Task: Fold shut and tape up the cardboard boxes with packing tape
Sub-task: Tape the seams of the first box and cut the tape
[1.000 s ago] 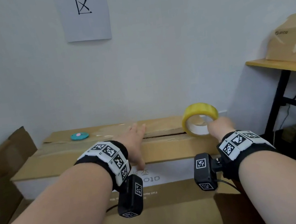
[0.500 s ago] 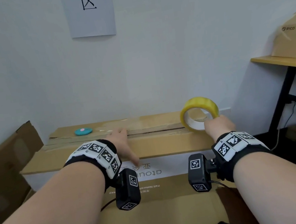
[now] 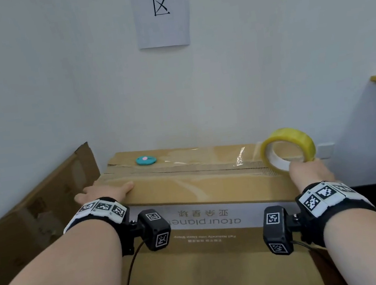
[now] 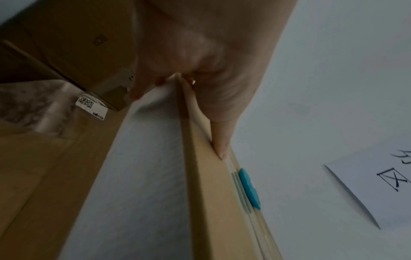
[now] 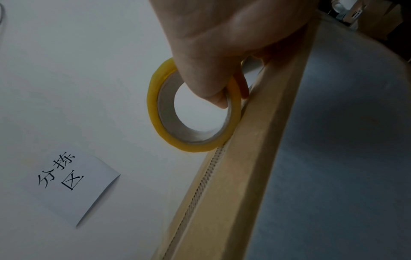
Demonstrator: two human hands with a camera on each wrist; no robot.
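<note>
The box [image 3: 202, 183] lies with its long axis left to right, its seam running the same way along the closed top. The tape roll [image 3: 288, 148] stands on edge at the seam's right end, gripped by the right hand [image 3: 310, 174]. The left hand [image 3: 104, 193] presses flat, fingers straight, on the near left corner. A teal cutter [image 3: 146, 160] lies near the far left edge.

A cardboard box [image 3: 188, 187] stands against the wall, a tape roll [image 3: 288, 148] at its right edge, a small cutter [image 3: 146, 160] near its back-left corner.
</note>
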